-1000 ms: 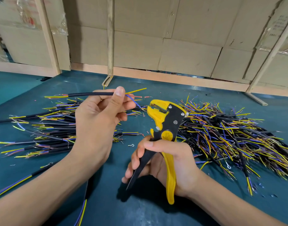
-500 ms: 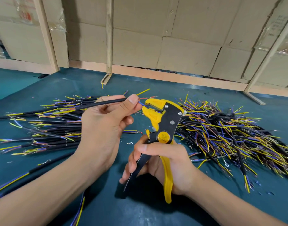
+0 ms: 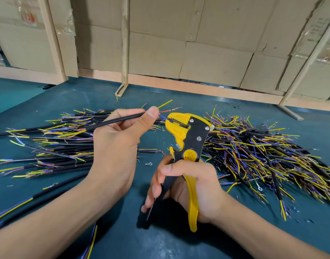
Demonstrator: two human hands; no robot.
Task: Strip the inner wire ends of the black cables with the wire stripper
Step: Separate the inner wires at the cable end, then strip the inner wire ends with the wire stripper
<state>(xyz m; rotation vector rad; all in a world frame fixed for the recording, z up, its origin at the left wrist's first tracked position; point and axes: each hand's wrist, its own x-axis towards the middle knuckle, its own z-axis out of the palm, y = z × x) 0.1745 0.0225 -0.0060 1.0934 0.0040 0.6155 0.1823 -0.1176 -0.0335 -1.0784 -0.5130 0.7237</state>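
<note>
Hands [image 3: 115, 146] aim black cable [image 3: 115, 120] rightward, blue wire [image 3: 162, 117] entering stripper [image 3: 186, 135].

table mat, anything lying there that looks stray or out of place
Two small metal ring terminals lie loose on the green mat: one between the hands, one at the right cable pile's near edge. Tiny insulation bits dot the mat's right side.

A single head-worn, wide-angle view is given, aimed forward and down from above the forearms. The left hand [image 3: 115, 144] and right hand [image 3: 194, 186] are seen close, near the frame's centre. The green table [image 3: 179, 242] fills the lower part, and the cardboard wall [image 3: 207, 34] behind is curved by the lens.
</note>
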